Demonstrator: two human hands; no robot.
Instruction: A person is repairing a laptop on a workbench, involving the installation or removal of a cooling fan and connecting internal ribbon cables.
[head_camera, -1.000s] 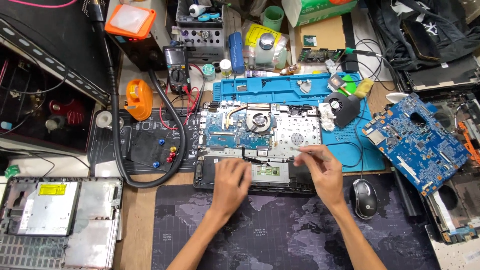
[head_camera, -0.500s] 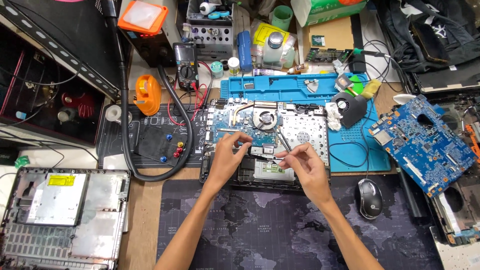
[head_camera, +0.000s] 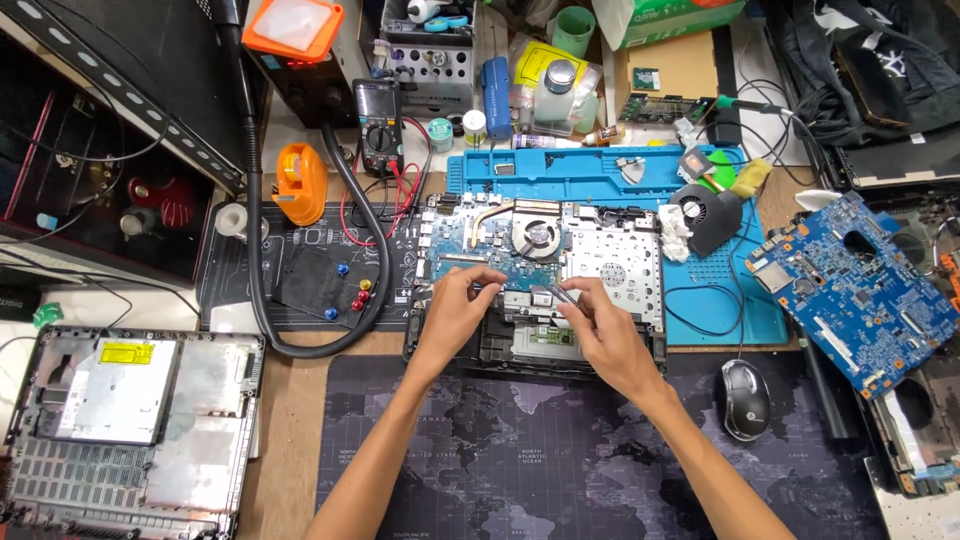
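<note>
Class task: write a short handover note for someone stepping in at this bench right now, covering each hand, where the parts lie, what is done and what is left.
Left hand: fingertips pressed on the opened laptop, on the board's front edge.
Right hand: pinching a slim metal tool over the same spot.
Parts: cooling fan and copper pipe in place on the laptop; a loose blue circuit board lies right, a mouse beside the right forearm, a laptop shell far left.
Done: laptop cover is off.
Left: board not yet lifted out.

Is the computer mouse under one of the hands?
No, the mouse lies alone on the desk mat, right of the right hand.
</note>
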